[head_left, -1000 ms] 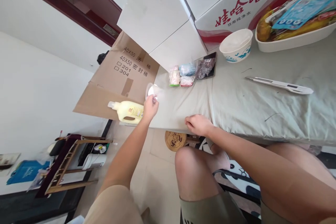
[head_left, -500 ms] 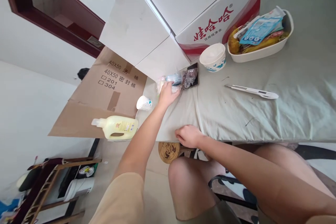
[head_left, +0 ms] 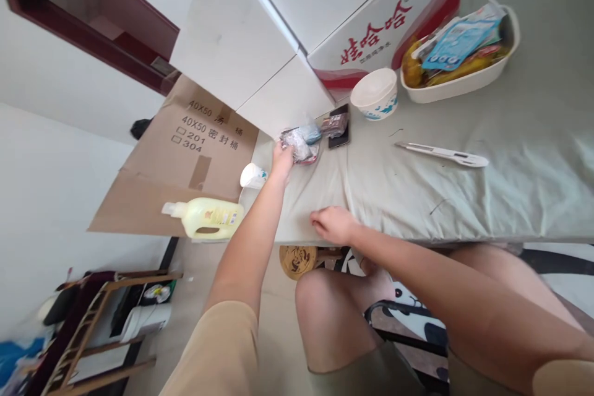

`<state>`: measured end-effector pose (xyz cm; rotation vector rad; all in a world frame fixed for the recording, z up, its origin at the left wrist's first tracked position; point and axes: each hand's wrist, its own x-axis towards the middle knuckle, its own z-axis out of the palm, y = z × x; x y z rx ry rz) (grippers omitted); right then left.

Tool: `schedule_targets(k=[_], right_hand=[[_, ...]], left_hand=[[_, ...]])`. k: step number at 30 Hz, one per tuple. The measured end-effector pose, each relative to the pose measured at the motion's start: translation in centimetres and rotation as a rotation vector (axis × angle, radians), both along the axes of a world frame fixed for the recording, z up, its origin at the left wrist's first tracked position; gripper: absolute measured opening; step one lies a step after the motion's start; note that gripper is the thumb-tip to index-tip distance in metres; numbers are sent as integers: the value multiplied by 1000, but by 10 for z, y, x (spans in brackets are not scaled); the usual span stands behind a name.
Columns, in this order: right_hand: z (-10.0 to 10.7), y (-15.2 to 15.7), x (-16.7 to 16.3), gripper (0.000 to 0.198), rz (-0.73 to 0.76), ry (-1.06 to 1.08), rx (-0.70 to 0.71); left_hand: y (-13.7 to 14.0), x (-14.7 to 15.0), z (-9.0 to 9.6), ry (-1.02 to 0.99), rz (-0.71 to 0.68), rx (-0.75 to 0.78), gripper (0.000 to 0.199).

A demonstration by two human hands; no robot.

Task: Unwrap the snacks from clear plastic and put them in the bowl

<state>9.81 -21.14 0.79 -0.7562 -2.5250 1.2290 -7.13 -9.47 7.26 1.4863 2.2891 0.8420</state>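
Small packets in clear crinkled plastic wrap (head_left: 302, 145), with bits of pale blue and red showing, lie in a cluster towards the left end of the table, beyond both hands and just in front of a stack of white cartons. Nearest, below the table edge, is a round wooden stool (head_left: 297, 262) with dark panda figures. On the pale grey-green tablecloth (head_left: 408, 198), close to that edge, the right hand (head_left: 335, 224) rests with its fingers curled into a loose fist. At the left end of the table is a pale yellow plastic bottle (head_left: 212, 218) with a handle opening and a whitish cap. Farther in, a white paper cup with teal print (head_left: 253, 176) stands near the left forearm, and a slim white craft knife (head_left: 443, 154) lies well to the right. The left hand (head_left: 282, 161) touches the near left side of the cluster with bent fingers; whether they grip a packet cannot be told. Just right of the cluster, a brown wrapped packet (head_left: 335, 124) lies on a flat black phone (head_left: 342, 139). Past these stand a white paper bowl with teal print (head_left: 374, 94) and a white oblong tray (head_left: 464, 90) holding bananas and a blue pouch (head_left: 457, 43). Behind rise the white cartons (head_left: 273, 96), one bearing red characters, and brown cardboard (head_left: 180, 161) with black print.
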Motion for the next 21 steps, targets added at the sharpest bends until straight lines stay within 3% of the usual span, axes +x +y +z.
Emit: schedule_targets(k=[3,5,8,10,13,15,17,21], right_hand=[[-6,5,5,45,-113,68,-37],[-13,8,9,55,-277,216,-118],[-26,10,18,73,-455,411,-143],[-33,11,31,59,-471,453,-74],[-41,12,62,23,-514,467,28],[-41,13,88,25,-596,492,36],[-38,14,116,27,-691,509,35],[-28,18,158,19,-885,482,79]], left_hand=[[-46,-5,11,-333,21,0,44],[-79,-1,12,-564,-5,-12,56],[-118,16,-1,-711,-90,-98,56],[-132,33,-19,-746,-136,-159,43],[-134,67,-50,-783,-217,-178,26],[-128,94,-66,-847,-298,-143,23],[-120,121,-74,-888,-411,-100,34],[-108,165,-74,-749,-640,8,47]])
